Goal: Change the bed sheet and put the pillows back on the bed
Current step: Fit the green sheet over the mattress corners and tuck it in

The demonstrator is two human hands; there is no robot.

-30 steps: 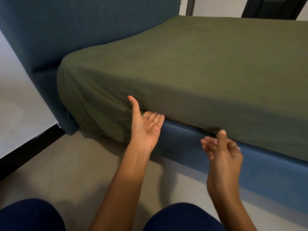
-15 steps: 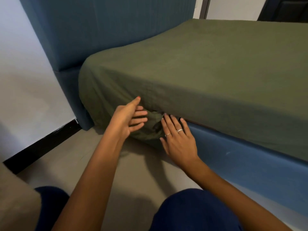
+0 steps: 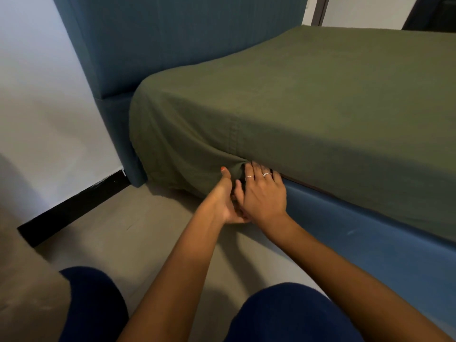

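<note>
Olive-green bed sheet (image 3: 308, 107) covers mattress on blue bed frame (image 3: 370, 230), headboard (image 3: 185, 33) behind. Loose sheet fold hangs at near corner. Both hands together there: left hand (image 3: 225, 201) grips fold, thumb up; right hand (image 3: 264, 193), 2 rings, fingers straight, pressing sheet edge under mattress.

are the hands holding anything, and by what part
The left hand grips the olive-green cotton bed sheet by its loose hanging edge below the mattress; the right hand presses that fold in with straight fingers.

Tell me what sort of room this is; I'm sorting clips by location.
Most likely a bedroom: a mattress under a green sheet sits on a blue bed frame with a padded blue headboard against the wall.
</note>
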